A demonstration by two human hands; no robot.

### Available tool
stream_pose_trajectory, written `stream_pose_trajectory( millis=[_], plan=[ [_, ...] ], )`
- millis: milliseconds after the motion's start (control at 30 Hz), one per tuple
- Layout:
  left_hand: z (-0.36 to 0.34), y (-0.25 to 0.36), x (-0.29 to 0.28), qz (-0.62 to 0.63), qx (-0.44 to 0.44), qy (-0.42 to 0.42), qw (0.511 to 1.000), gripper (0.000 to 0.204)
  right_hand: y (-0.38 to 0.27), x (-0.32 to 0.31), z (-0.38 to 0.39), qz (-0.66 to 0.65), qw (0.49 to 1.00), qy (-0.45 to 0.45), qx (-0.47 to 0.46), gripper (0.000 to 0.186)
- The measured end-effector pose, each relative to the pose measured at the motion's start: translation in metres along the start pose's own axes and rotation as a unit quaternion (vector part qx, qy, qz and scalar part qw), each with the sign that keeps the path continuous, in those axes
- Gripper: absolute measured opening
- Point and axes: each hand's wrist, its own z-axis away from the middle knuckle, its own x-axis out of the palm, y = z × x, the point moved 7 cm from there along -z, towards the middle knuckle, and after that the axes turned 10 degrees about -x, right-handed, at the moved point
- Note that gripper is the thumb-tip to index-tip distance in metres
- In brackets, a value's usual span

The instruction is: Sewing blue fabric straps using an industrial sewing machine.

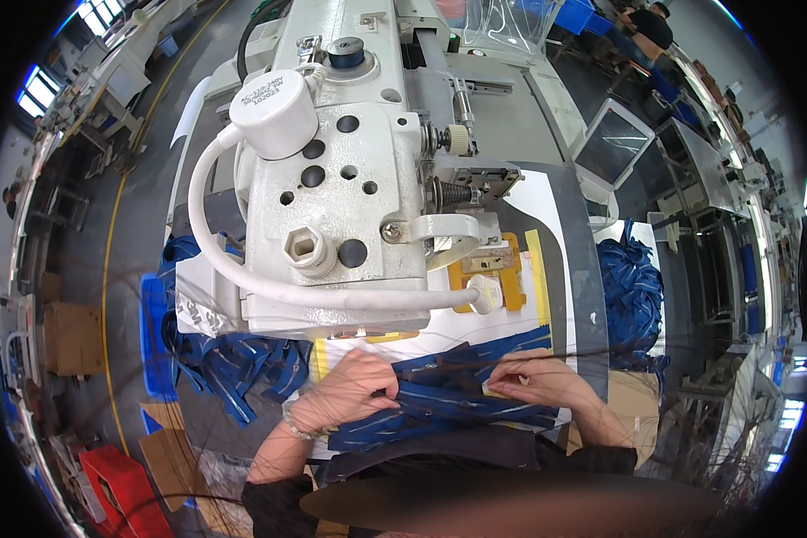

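Observation:
My left hand, with a bracelet at its wrist, has curled fingers pinching the end of a blue zipper strip just below the white sewing machine. To its right, my right hand is closed over the strips, its fingertips together; what is between them is too small to make out. Several more strips lie crossed on the white board with yellow-taped edges. A yellow frame with a metal plate sits beside the machine head.
Piles of blue strips lie left and right. A blue bin, cardboard box and red crate stand left. A screen is at right; another person is behind, beside blue bins.

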Motion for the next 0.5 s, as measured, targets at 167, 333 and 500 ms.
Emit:
stream_pose_trajectory(
  millis=[167,333,500],
  plan=[
    [0.01,-0.001,-0.003,0.154,-0.043,-0.023,0.987,0.02,-0.019,0.021,-0.014,0.017,0.994,-0.017,-0.103,0.021],
    [0.02,-0.012,-0.018,0.357,-0.036,0.111,0.927,0.02,-0.036,0.044,-0.017,0.022,0.978,-0.106,-0.18,0.02],
    [0.019,-0.042,-0.01,0.34,-0.182,0.221,0.896,0.019,-0.011,0.017,-0.009,-0.152,0.975,-0.162,0.002,0.021]
  ],
)
